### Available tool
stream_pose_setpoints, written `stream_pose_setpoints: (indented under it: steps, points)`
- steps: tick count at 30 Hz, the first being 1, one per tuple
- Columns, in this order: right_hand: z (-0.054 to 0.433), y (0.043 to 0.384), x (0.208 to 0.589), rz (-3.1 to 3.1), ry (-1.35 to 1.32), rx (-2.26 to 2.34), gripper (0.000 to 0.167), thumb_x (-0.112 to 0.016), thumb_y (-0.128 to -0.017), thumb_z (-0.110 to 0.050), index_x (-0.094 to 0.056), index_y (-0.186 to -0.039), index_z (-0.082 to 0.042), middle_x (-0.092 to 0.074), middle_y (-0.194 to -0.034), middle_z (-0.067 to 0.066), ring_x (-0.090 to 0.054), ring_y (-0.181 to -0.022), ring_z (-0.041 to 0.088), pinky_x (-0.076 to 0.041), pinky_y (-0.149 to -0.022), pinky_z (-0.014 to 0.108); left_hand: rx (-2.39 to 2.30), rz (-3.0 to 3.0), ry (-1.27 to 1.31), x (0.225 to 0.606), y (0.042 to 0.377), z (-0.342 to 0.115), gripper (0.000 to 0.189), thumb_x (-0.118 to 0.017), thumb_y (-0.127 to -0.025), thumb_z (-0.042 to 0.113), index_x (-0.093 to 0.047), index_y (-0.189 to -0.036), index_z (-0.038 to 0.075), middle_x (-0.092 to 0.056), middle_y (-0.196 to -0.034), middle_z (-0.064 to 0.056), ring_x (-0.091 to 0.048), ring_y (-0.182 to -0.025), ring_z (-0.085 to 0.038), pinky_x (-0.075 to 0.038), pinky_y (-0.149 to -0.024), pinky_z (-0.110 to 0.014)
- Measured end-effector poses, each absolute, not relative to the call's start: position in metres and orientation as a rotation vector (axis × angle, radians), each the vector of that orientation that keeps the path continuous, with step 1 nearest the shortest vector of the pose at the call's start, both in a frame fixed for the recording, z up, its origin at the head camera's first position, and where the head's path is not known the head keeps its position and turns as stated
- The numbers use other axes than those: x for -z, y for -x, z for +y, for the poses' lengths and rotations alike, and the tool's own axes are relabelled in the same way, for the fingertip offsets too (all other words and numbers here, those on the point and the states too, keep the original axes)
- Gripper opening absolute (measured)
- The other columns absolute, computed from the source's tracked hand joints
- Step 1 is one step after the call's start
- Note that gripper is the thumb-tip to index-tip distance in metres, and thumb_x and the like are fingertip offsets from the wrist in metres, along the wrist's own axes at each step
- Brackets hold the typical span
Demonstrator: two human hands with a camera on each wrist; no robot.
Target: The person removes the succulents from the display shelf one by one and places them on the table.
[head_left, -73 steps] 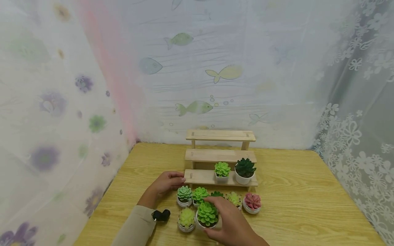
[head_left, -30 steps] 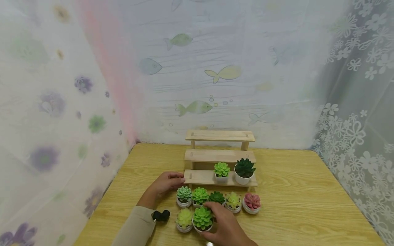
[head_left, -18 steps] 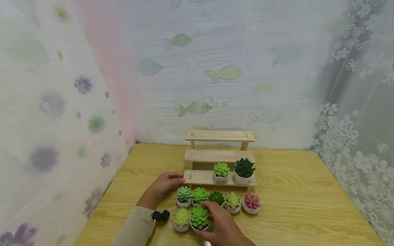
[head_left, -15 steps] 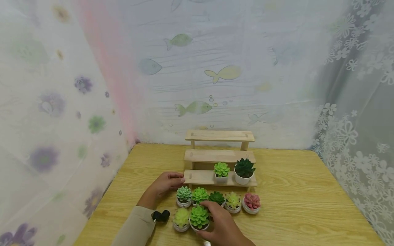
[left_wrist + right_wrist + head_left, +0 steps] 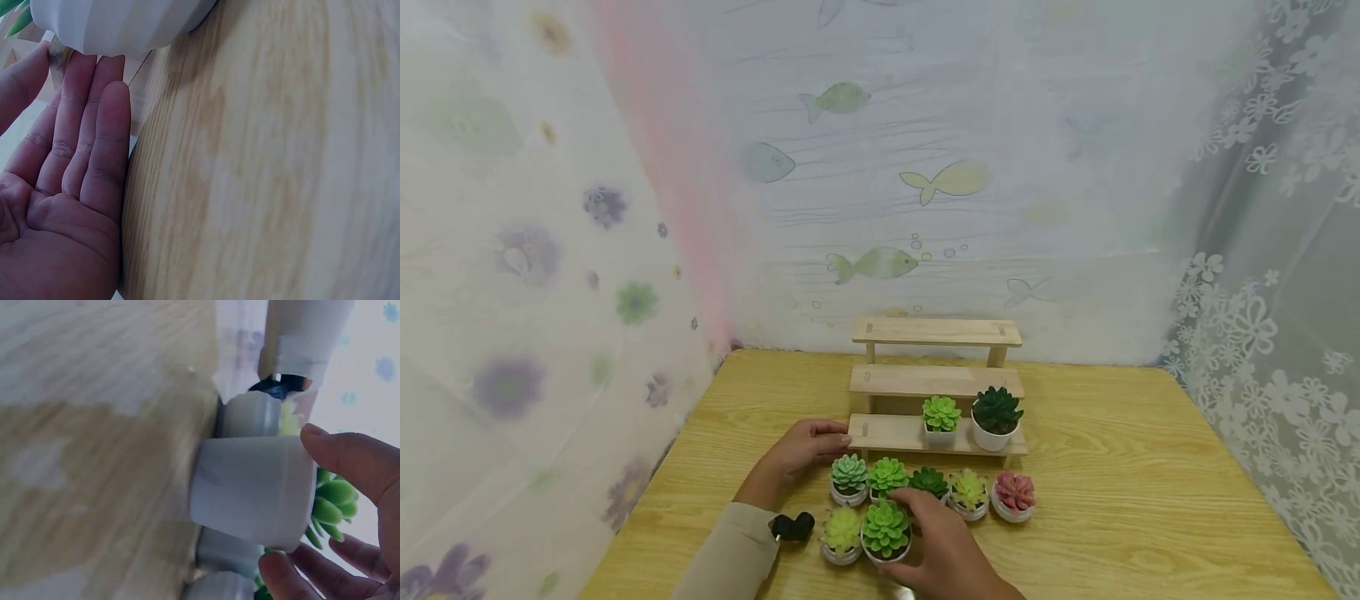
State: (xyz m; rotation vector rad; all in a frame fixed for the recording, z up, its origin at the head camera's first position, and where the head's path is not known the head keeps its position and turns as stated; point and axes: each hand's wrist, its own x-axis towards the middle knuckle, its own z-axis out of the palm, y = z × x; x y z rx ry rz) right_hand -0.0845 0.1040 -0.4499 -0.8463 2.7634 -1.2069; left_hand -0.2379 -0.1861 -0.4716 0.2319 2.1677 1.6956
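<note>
My right hand [image 5: 946,542] holds a bright green succulent [image 5: 886,530] by the rim of its round white pot, thumb on the near side and fingers on the far side. In the right wrist view the pot [image 5: 250,487] rests on the table. Close on its left stands a yellow-green succulent [image 5: 842,532]. My left hand [image 5: 806,446] is at the left end of the lowest step of a three-step wooden stand [image 5: 895,432]. In the left wrist view thumb and fingers pinch the wood end; a ribbed white pot [image 5: 125,25] hides part of the fingertips.
On the lowest step stand a small green succulent [image 5: 941,417] and a larger dark green one [image 5: 997,417]. Before the stand is a row of several potted succulents, with a pale green one [image 5: 849,477] at left and a pink one [image 5: 1014,495] at right. A patterned curtain surrounds the table.
Over the earlier frames my right hand slid the green succulent left, and the yellow-green one beside it shifted left too. In the last half second little moved. My left hand stayed put.
</note>
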Motion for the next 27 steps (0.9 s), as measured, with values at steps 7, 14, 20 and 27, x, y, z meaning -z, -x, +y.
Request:
stream_pose_setpoints:
  steps: [7, 14, 20, 27]
  points:
    - [0.112, 0.08, 0.438, 2.842, 0.906, 1.235, 0.081, -0.088, -0.081, -0.049, -0.054, -0.145, -0.012, -0.062, -0.14, 0.001, -0.065, -0.121, 0.022, -0.057, -0.097, 0.041, -1.713, 2.158, -0.227, 0.471, 0.238, -0.186, 0.052, -0.069, -0.102, 0.024, -0.056, -0.141, -0.008, -0.069, -0.129, -0.019, -0.07, -0.118, -0.028, -0.058, -0.1, -0.041]
    - [0.118, 0.081, 0.431, 2.901, 0.919, 1.373, 0.081, -0.093, -0.078, -0.04, -0.054, -0.144, -0.014, -0.065, -0.136, 0.001, -0.066, -0.119, 0.019, -0.058, -0.095, 0.038, -1.704, 2.162, -0.248, 0.469, 0.237, -0.186, 0.053, -0.068, -0.102, 0.024, -0.055, -0.142, -0.009, -0.068, -0.131, -0.019, -0.069, -0.12, -0.03, -0.057, -0.102, -0.043]
    - [0.122, 0.087, 0.428, 2.908, 0.793, 1.474, 0.077, -0.094, -0.076, -0.038, -0.056, -0.141, -0.019, -0.067, -0.131, 0.0, -0.067, -0.117, 0.021, -0.059, -0.091, 0.039, -1.703, 2.164, -0.25, 0.47, 0.237, -0.186, 0.054, -0.068, -0.102, 0.024, -0.055, -0.142, -0.009, -0.069, -0.13, -0.019, -0.069, -0.12, -0.03, -0.057, -0.101, -0.043]
    - [0.126, 0.096, 0.425, 2.982, 0.574, 1.562, 0.074, -0.097, -0.071, -0.032, -0.062, -0.136, -0.021, -0.066, -0.13, -0.01, -0.067, -0.117, 0.02, -0.059, -0.095, 0.042, -1.699, 2.172, -0.238, 0.47, 0.239, -0.187, 0.053, -0.07, -0.101, 0.026, -0.057, -0.141, -0.007, -0.069, -0.13, -0.018, -0.07, -0.118, -0.028, -0.058, -0.1, -0.042]
